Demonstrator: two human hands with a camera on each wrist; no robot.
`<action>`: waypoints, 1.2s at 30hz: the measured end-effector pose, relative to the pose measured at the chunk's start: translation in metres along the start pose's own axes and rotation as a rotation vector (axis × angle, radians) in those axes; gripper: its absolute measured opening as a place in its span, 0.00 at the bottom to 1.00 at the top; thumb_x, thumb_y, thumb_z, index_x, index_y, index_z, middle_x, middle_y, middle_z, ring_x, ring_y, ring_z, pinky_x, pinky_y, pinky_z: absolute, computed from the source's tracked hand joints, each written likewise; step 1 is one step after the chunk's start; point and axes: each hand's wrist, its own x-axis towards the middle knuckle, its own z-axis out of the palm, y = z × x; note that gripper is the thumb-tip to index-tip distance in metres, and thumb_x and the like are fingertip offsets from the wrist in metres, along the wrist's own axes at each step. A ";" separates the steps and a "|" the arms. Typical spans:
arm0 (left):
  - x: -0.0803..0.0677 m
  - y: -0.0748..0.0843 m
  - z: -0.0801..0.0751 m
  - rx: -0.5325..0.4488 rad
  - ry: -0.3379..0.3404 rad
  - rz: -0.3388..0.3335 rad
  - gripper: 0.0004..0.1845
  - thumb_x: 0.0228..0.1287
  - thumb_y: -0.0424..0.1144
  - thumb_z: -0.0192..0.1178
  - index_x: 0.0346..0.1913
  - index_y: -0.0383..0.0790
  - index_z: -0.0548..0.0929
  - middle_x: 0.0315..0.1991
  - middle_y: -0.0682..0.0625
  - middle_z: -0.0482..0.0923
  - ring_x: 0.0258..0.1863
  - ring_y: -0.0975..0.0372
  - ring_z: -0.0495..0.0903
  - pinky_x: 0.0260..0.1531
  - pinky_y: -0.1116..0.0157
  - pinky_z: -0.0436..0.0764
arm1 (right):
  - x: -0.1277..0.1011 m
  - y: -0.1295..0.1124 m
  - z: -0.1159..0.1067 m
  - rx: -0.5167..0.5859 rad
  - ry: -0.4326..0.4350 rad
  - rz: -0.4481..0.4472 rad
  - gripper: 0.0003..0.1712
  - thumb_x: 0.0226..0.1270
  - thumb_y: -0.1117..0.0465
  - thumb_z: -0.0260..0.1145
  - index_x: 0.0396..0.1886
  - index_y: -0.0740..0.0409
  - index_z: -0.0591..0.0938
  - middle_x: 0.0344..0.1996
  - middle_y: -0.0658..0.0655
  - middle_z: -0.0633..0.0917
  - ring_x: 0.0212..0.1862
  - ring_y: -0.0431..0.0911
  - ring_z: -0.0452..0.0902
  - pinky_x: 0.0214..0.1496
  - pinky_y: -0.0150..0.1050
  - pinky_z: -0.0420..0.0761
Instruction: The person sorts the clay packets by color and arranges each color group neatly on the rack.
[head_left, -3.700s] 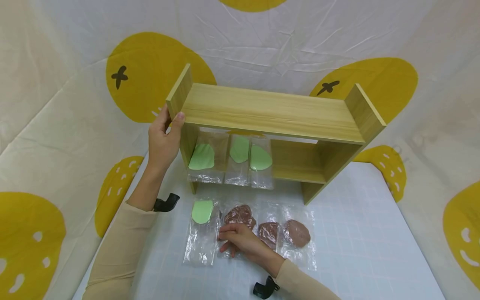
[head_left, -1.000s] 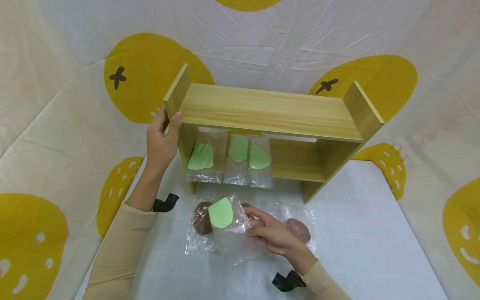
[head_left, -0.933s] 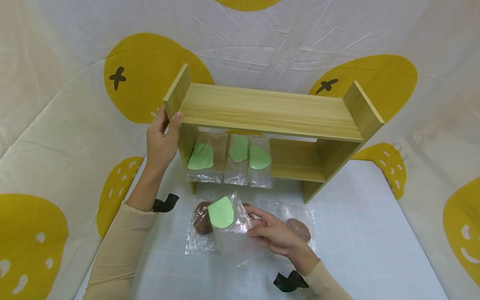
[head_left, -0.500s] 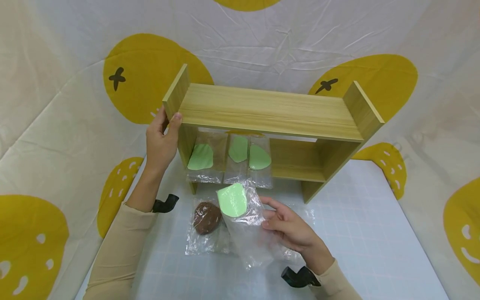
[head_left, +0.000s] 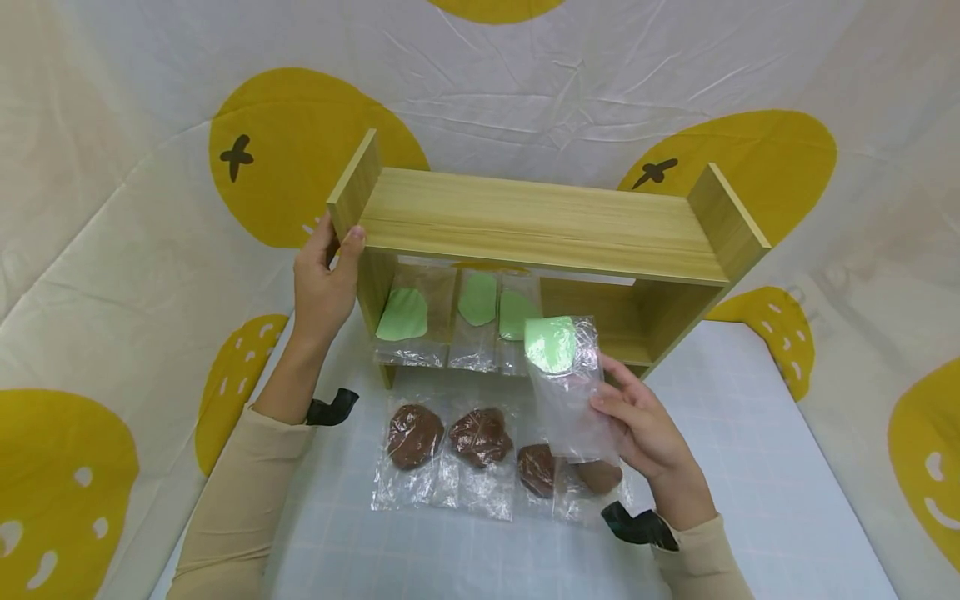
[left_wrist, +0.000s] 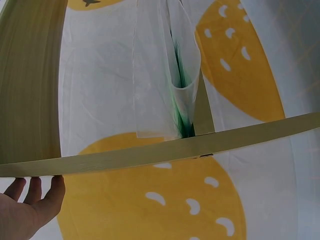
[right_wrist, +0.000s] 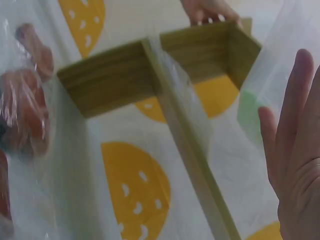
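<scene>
My left hand (head_left: pixel 326 283) grips the left side panel of the wooden shelf (head_left: pixel 540 221), thumb in front and fingers behind. In the left wrist view, its fingertips (left_wrist: pixel 55 192) touch the panel's edge. My right hand (head_left: pixel 652 425) pinches a clear plastic bag (head_left: pixel 577 412) by its right edge. A flat light-green piece (head_left: pixel 551 343) shows in the bag's upper left. The bag hangs in front of the shelf's middle board, partly covering the third green bag (head_left: pixel 516 312). Two other green bags, one at far left (head_left: pixel 402 315) and one beside it (head_left: pixel 477 297), lie on that board.
Below the shelf, several clear bags with brown lumps (head_left: pixel 415 437) lie in a row on the pale checked tablecloth (head_left: pixel 420 554). The held bag overlaps the rightmost brown lump (head_left: pixel 598 475). A white cloth with yellow figures (head_left: pixel 300 158) hangs behind the shelf.
Earlier the green bag lay on the tablecloth at the left. My right hand has picked it up and carried it right and up, uncovering the brown lumps. My left hand stays put.
</scene>
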 end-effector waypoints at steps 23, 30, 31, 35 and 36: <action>-0.003 0.014 0.001 0.008 -0.003 0.021 0.22 0.75 0.31 0.54 0.69 0.28 0.72 0.61 0.35 0.76 0.59 0.55 0.75 0.57 0.60 0.74 | -0.008 0.005 -0.036 -0.004 0.331 0.027 0.26 0.77 0.76 0.49 0.70 0.59 0.68 0.54 0.57 0.79 0.50 0.45 0.82 0.50 0.35 0.81; -0.003 0.015 0.002 0.017 -0.007 0.001 0.22 0.76 0.32 0.54 0.69 0.31 0.72 0.61 0.37 0.77 0.60 0.55 0.74 0.58 0.59 0.74 | -0.015 0.008 -0.031 0.181 0.338 0.012 0.20 0.80 0.73 0.46 0.66 0.67 0.72 0.56 0.60 0.78 0.56 0.48 0.80 0.59 0.38 0.76; -0.003 0.015 0.002 0.017 -0.007 0.000 0.22 0.76 0.33 0.54 0.69 0.31 0.72 0.61 0.37 0.77 0.60 0.55 0.74 0.58 0.59 0.74 | -0.017 0.008 -0.031 0.210 0.335 0.011 0.19 0.80 0.72 0.45 0.65 0.67 0.73 0.56 0.60 0.79 0.57 0.48 0.79 0.60 0.39 0.75; -0.003 0.013 0.002 0.015 -0.004 0.000 0.22 0.76 0.33 0.54 0.69 0.31 0.73 0.61 0.37 0.77 0.60 0.56 0.74 0.56 0.61 0.75 | -0.024 0.012 -0.031 0.366 0.241 -0.007 0.22 0.81 0.73 0.38 0.66 0.72 0.72 0.60 0.64 0.77 0.62 0.51 0.76 0.64 0.40 0.69; -0.003 0.013 0.002 0.015 -0.003 0.000 0.22 0.76 0.33 0.54 0.69 0.31 0.73 0.61 0.37 0.77 0.60 0.56 0.74 0.56 0.61 0.75 | -0.024 0.013 -0.031 0.393 0.217 -0.014 0.23 0.81 0.74 0.37 0.66 0.72 0.71 0.61 0.65 0.77 0.63 0.52 0.75 0.64 0.40 0.68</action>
